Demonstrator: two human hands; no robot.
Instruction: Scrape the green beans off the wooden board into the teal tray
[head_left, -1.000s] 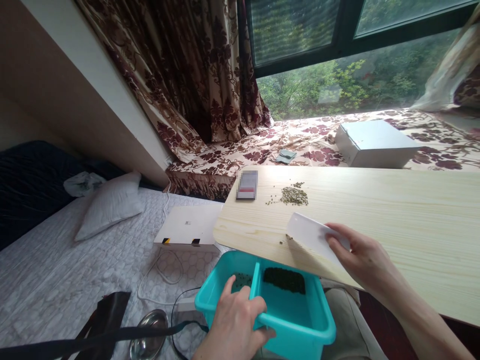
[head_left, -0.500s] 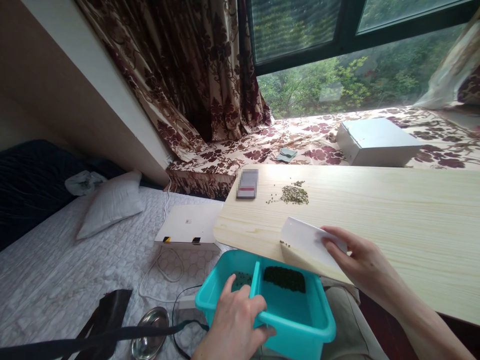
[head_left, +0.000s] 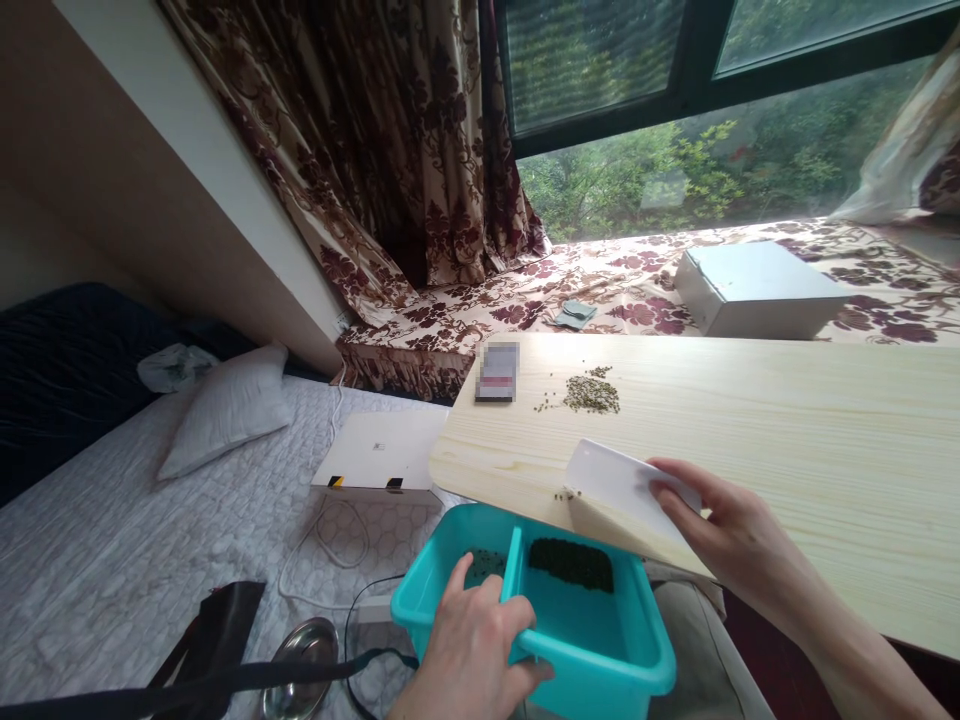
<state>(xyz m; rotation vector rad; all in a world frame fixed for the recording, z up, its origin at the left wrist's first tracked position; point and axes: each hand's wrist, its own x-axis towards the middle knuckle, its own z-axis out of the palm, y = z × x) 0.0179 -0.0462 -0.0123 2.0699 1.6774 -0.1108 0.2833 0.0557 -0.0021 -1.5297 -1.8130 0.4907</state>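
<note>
A metal bowl (head_left: 313, 640), flat white carton (head_left: 382, 450) and pillow (head_left: 229, 405) lie left of the left hand (head_left: 476, 635); beyond the right hand (head_left: 724, 520) sits a pale grey box (head_left: 765, 285).

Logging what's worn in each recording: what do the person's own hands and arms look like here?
The left hand and right hand are bare: no gloves, rings or markings show. The right forearm is uncovered to the picture's edge, with no sleeve, watch or cable on it. The left arm is cut off near the wrist, so a sleeve there cannot be told.
</note>
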